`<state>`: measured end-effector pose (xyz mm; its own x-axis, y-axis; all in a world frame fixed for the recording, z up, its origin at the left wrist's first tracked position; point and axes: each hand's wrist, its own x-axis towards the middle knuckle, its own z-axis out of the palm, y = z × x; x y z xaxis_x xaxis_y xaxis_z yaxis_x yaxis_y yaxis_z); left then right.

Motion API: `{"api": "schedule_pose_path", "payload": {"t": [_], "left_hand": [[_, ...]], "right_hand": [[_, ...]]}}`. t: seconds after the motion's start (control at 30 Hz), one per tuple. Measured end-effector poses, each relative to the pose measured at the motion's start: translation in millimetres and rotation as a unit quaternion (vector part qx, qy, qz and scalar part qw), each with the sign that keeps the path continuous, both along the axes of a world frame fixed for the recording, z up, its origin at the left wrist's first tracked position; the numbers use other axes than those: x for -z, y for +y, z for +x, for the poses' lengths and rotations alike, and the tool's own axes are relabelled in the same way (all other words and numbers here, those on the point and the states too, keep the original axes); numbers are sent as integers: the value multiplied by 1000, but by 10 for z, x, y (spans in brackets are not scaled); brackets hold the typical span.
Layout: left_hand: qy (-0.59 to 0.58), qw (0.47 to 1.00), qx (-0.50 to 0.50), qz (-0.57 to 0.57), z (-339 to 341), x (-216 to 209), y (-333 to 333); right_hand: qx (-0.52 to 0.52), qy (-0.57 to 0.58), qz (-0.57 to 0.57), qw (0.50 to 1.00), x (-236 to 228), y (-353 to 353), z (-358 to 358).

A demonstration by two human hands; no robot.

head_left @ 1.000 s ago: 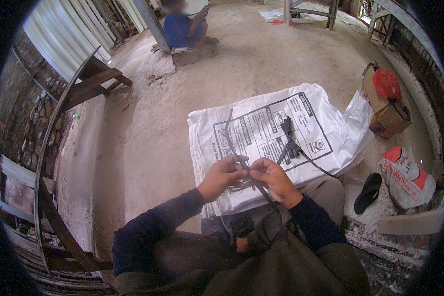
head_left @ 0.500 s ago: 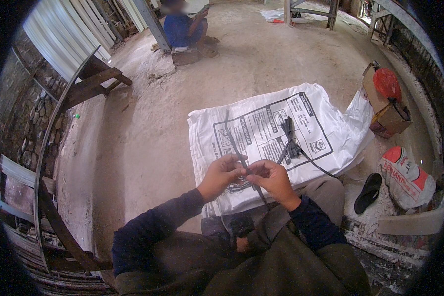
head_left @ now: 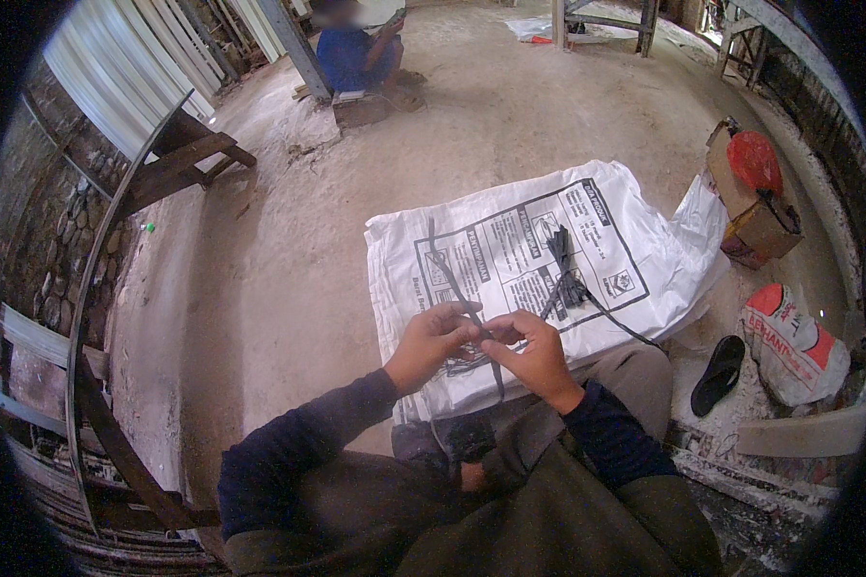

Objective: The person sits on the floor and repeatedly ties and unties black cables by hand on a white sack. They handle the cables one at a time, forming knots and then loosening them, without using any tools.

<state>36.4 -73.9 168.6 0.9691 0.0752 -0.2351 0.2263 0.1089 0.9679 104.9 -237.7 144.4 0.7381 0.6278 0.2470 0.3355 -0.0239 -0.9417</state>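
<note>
A thin black strip [head_left: 445, 262], flat and flexible-looking, runs between my two hands. My left hand [head_left: 431, 346] pinches it with thumb and fingers, and my right hand [head_left: 533, 360] grips it close beside, the fingertips nearly touching. One end stretches away over a white printed sack [head_left: 664, 258]; the other hangs below my fingers. The sack lies flat in front of me, under my hands. On it, to the right of my hands, rests a bundle of similar black strips [head_left: 572, 285], gathered at its middle, with one strip trailing toward my knee.
At right stand a cardboard box [head_left: 762, 231] with a red plastic bag [head_left: 754, 162], a red-and-white sack [head_left: 795, 348] and a black sandal [head_left: 718, 377]. A wooden bench [head_left: 185, 165] is at left. Farther off, a person in blue [head_left: 348, 60] sits beside a post [head_left: 293, 43].
The strip has turned slightly between my fingers: its far end has swung a little left, and its hanging end has moved left too. My hands have barely moved.
</note>
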Motion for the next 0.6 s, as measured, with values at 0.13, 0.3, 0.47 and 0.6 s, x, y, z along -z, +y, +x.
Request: {"api": "schedule_pose_path", "payload": {"t": [0.13, 0.3, 0.47, 0.6], "left_hand": [[2, 1000, 1, 4, 2, 5, 5], [3, 1000, -1, -7, -2, 11, 12], [13, 1000, -5, -8, 1, 11, 9], [14, 1000, -5, -6, -4, -19, 7]], "right_hand": [[1, 4, 3, 1000, -9, -2, -1], [-1, -5, 5, 1000, 10, 0, 9], [0, 0, 9, 1000, 36, 2, 10], [0, -15, 8, 1000, 22, 7, 11]]}}
